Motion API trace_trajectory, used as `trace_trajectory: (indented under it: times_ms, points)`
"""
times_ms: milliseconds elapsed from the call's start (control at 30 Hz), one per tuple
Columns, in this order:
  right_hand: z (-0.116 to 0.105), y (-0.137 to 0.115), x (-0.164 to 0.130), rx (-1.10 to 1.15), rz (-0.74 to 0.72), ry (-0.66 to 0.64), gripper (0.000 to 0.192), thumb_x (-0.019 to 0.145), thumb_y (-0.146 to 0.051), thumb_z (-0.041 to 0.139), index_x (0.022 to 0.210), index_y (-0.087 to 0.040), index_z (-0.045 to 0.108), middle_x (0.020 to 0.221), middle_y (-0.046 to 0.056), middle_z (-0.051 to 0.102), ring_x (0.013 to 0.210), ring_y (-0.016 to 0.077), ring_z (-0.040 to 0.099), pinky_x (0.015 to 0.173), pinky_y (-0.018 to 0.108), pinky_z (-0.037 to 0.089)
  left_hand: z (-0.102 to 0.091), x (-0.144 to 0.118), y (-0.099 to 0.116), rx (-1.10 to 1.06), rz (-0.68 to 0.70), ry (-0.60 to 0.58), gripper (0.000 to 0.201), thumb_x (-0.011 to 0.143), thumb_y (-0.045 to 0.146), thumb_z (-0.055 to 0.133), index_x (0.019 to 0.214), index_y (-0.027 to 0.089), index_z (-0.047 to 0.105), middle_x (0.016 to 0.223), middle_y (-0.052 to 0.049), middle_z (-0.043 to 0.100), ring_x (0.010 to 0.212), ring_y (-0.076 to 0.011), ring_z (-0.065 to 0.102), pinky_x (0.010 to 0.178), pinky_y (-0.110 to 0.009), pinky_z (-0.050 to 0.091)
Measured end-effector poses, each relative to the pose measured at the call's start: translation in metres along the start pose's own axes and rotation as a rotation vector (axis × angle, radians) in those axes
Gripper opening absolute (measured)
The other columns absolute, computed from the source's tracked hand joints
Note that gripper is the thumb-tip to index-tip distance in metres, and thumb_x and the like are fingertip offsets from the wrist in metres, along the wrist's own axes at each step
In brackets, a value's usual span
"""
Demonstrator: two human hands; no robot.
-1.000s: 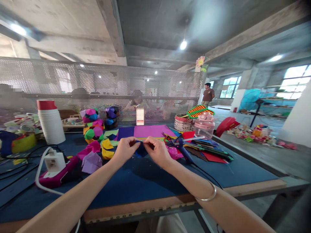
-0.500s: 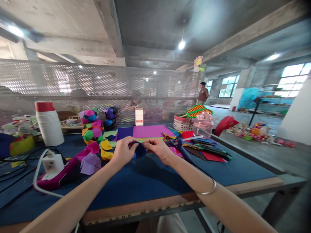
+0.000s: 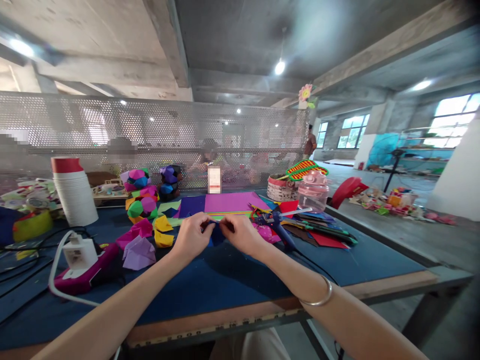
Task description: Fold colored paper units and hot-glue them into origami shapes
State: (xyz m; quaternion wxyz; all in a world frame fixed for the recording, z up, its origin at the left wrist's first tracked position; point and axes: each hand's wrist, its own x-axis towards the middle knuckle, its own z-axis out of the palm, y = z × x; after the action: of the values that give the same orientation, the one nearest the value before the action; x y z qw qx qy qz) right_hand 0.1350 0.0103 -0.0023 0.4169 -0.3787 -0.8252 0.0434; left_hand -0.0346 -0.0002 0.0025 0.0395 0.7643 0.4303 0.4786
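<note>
Over the middle of the blue-topped table (image 3: pixel 210 295), a small dark blue piece of paper (image 3: pixel 217 237) is pinched between both hands. My left hand (image 3: pixel 195 234) grips its left side with thumb and forefinger. From the right, my right hand (image 3: pixel 241 234) pinches it close by, the fingertips of the two hands almost meeting. The paper's exact folds are partly hidden by the fingers. Behind the hands lie purple sheets (image 3: pixel 232 202). Yellow folded paper pieces (image 3: pixel 164 239) sit left of my left hand, and a blue glue gun (image 3: pixel 279 227) lies right of my right hand.
Folded lilac paper (image 3: pixel 138 253), multicoloured paper balls (image 3: pixel 142 207), stacked paper cups (image 3: pixel 75 197) and a magenta power strip (image 3: pixel 84 272) with cables stand left. To the right are coloured sheets (image 3: pixel 328 240), a pink bottle (image 3: pixel 314 192) and a basket (image 3: pixel 281 189). A perforated screen (image 3: pixel 157 125) rises behind.
My right hand has shifted slightly left, closer to my left hand, and its fingers have curled further round the blue paper. A person in the background has moved partly behind the screen's edge.
</note>
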Motion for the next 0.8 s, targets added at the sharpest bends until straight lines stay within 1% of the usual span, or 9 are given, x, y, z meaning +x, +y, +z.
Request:
trace_trajectory:
  times_ms: [100, 167, 233, 300, 500, 700, 800]
  points:
    - [-0.001, -0.006, -0.003, -0.148, -0.027, 0.026, 0.009, 0.08, -0.011, 0.052, 0.075, -0.016, 0.057, 0.068, 0.001, 0.059, 0.061, 0.012, 0.05, 0.059, 0.023, 0.032, 0.0, 0.001, 0.003, -0.035, -0.028, -0.038, 0.012, 0.077, 0.021, 0.054, 0.078, 0.018, 0.065, 0.066, 0.0, 0.062, 0.062, -0.0121, 0.055, 0.059, -0.022, 0.039]
    - [-0.001, -0.007, -0.004, -0.186, -0.042, 0.029, 0.008, 0.082, -0.011, 0.052, 0.078, -0.017, 0.056, 0.072, 0.003, 0.06, 0.067, 0.0139, 0.053, 0.061, 0.024, 0.034, 0.0, 0.001, 0.002, -0.043, -0.039, -0.064, 0.011, 0.075, 0.021, 0.055, 0.08, 0.018, 0.065, 0.07, -0.001, 0.064, 0.064, -0.0126, 0.057, 0.061, -0.023, 0.041]
    - [0.001, -0.006, -0.005, -0.175, -0.056, 0.016, 0.008, 0.085, -0.014, 0.05, 0.08, -0.017, 0.057, 0.076, 0.004, 0.062, 0.071, 0.0147, 0.055, 0.064, 0.024, 0.035, 0.0, 0.002, 0.001, -0.034, -0.046, -0.082, 0.011, 0.074, 0.021, 0.056, 0.08, 0.018, 0.065, 0.072, -0.001, 0.065, 0.065, -0.0129, 0.057, 0.062, -0.023, 0.041]
    - [0.003, -0.002, -0.005, -0.135, -0.055, -0.004, 0.01, 0.086, -0.015, 0.05, 0.081, -0.017, 0.058, 0.076, 0.004, 0.063, 0.07, 0.0144, 0.056, 0.064, 0.023, 0.036, 0.0, 0.002, -0.001, -0.013, -0.04, -0.095, 0.01, 0.073, 0.02, 0.056, 0.078, 0.018, 0.065, 0.07, -0.001, 0.064, 0.064, -0.0128, 0.057, 0.061, -0.023, 0.041]
    - [0.008, 0.005, -0.003, -0.013, -0.002, -0.035, 0.012, 0.082, -0.013, 0.053, 0.083, -0.017, 0.065, 0.075, 0.003, 0.067, 0.067, 0.014, 0.059, 0.061, 0.022, 0.038, 0.001, 0.002, -0.003, 0.075, 0.051, -0.1, 0.009, 0.072, 0.014, 0.055, 0.074, 0.017, 0.063, 0.069, -0.001, 0.062, 0.063, -0.0122, 0.055, 0.06, -0.023, 0.038]
    - [0.007, 0.001, -0.003, 0.007, 0.08, -0.03, 0.01, 0.078, -0.015, 0.055, 0.074, -0.017, 0.064, 0.065, 0.001, 0.064, 0.058, 0.0122, 0.055, 0.054, 0.021, 0.035, 0.004, -0.001, -0.001, 0.117, 0.096, -0.083, 0.009, 0.071, 0.011, 0.053, 0.073, 0.018, 0.059, 0.073, -0.002, 0.062, 0.068, -0.0138, 0.056, 0.062, -0.024, 0.039]
    - [0.006, -0.003, -0.004, -0.02, 0.067, -0.003, 0.009, 0.076, -0.014, 0.054, 0.072, -0.016, 0.061, 0.063, 0.0, 0.062, 0.056, 0.0112, 0.053, 0.052, 0.02, 0.032, 0.005, -0.004, 0.001, 0.154, 0.132, -0.055, 0.009, 0.073, 0.011, 0.051, 0.072, 0.019, 0.056, 0.074, -0.002, 0.06, 0.069, -0.0139, 0.055, 0.062, -0.023, 0.037]
